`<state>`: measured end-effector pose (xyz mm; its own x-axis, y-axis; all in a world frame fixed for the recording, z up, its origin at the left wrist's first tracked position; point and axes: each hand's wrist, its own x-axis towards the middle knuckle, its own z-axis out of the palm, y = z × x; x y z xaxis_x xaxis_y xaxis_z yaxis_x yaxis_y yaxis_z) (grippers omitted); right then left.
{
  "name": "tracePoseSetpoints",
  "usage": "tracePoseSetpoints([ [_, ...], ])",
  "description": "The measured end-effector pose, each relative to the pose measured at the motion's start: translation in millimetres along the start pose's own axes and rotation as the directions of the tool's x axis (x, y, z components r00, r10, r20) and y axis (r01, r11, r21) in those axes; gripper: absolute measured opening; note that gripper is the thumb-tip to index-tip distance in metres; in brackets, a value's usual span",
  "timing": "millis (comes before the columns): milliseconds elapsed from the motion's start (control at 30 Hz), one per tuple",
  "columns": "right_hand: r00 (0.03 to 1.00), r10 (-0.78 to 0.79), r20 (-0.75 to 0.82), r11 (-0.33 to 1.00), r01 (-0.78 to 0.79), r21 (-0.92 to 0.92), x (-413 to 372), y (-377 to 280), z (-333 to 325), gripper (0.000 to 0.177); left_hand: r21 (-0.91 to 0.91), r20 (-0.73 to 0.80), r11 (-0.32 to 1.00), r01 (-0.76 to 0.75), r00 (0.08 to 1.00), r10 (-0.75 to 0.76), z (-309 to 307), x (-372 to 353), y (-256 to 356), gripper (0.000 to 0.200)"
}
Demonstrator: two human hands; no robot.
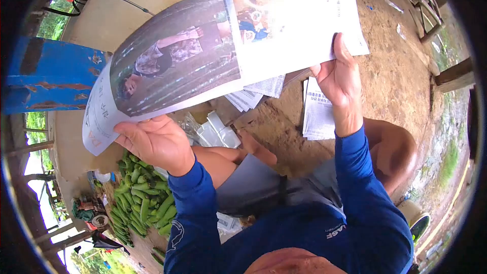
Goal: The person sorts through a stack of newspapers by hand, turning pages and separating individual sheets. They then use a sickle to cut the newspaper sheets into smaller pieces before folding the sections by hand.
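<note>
A large newspaper sheet (218, 45) with colour photographs is held up in front of me by both hands. My left hand (157, 142) grips its lower left edge, thumb on top. My right hand (340, 78) pinches its right edge, fingers behind the paper. Both arms wear blue long sleeves. My bent bare knees and grey shorts (274, 182) show below the sheet.
More newspaper sheets (317, 114) and folded white papers (218, 132) lie on the dirt floor. A pile of green bananas (142, 198) sits at the lower left. A blue painted beam (50, 76) stands at left. A wooden frame (426, 0) is at top right.
</note>
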<state>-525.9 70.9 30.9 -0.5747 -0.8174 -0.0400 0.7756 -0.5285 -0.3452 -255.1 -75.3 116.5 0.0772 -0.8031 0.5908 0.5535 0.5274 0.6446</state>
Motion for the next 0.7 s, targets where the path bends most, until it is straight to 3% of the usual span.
tracePoseSetpoints([
  [167, 1.000, -0.019, 0.022, 1.000, 0.019, -0.015, 0.0, 0.1, 1.6, 0.047, -0.007, 0.034, 0.999, -0.035, 0.999, 0.035, 7.7, 0.6, -0.5, 0.053],
  [200, 0.999, -0.051, -0.017, 0.992, 0.049, -0.118, -0.5, -0.1, 2.5, 0.045, -0.009, 0.045, 0.999, -0.042, 0.998, 0.043, 7.0, 1.1, -1.5, 0.052],
  [300, 0.980, -0.168, -0.103, 0.897, 0.109, -0.428, -3.7, 0.7, 9.8, 0.040, 0.240, -0.035, 0.965, 0.108, 0.994, -0.103, -0.8, -2.9, -6.4, 0.047],
  [400, 0.936, -0.318, -0.152, 0.744, 0.147, -0.652, -9.9, 12.1, 24.0, 0.035, 0.383, 0.105, 0.893, 0.235, 0.950, -0.295, -4.5, -19.1, -22.1, 0.029],
  [433, 0.924, -0.372, -0.084, 0.619, 0.179, -0.765, -13.7, 18.3, 27.3, 0.033, 0.421, 0.148, 0.865, 0.271, 0.921, -0.361, -1.2, -27.7, -25.5, 0.025],
  [500, 0.972, -0.231, 0.041, 0.448, 0.143, -0.882, -25.5, 28.6, 32.1, 0.030, 0.516, 0.280, 0.829, 0.216, 0.872, -0.402, 4.9, -43.7, -30.6, 0.022],
  [533, 0.978, -0.182, 0.100, 0.450, 0.173, -0.876, -32.2, 39.0, 33.2, 0.027, 0.522, 0.319, 0.823, 0.224, 0.844, -0.431, 8.7, -52.5, -33.0, 0.020],
  [567, 0.987, -0.083, 0.140, 0.350, 0.160, -0.923, -36.2, 41.9, 34.9, 0.028, 0.588, 0.348, 0.786, 0.190, 0.818, -0.458, 11.8, -59.7, -32.8, 0.017],
  [633, 0.986, 0.022, 0.167, 0.276, 0.155, -0.949, -40.6, 52.7, 33.0, 0.034, 0.601, 0.426, 0.791, 0.116, 0.791, -0.440, 14.6, -73.6, -37.6, 0.013],
  [700, 0.973, 0.022, 0.228, 0.336, 0.208, -0.919, -39.5, 61.0, 29.5, 0.038, 0.559, 0.508, 0.822, 0.104, 0.741, -0.439, 17.5, -77.0, -39.9, 0.018],
])
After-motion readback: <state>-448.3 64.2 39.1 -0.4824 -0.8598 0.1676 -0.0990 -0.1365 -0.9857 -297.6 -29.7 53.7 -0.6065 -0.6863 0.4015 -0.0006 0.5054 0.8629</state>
